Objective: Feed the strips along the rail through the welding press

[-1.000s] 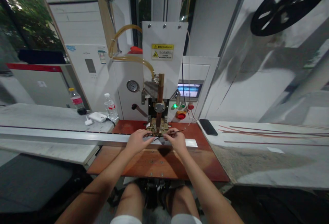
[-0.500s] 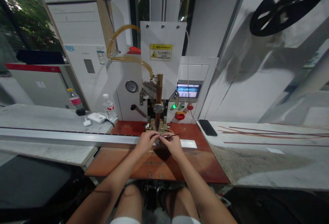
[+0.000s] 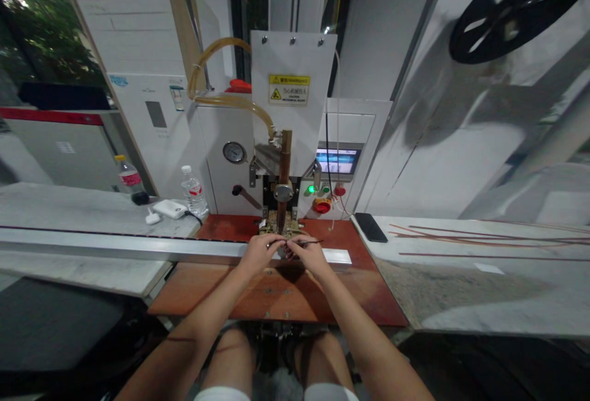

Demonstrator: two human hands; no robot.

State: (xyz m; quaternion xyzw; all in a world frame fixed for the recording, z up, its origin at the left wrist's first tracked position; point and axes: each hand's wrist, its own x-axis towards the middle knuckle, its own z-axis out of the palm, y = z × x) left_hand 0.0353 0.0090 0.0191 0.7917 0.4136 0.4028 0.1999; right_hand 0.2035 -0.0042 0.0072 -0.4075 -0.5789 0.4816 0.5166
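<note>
Drawn closer together than a second before, left hand and right hand pinched a thin strip at their fingertips, apparently light and easily bent, best held near its end, just before the copper electrode.

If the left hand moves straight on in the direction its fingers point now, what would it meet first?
Most likely the brass fixture under the copper electrode, just beyond the fingertips of the left hand. The right hand, pinching a thin strip, lies close beside that line, so depth leaves doubt.
</note>
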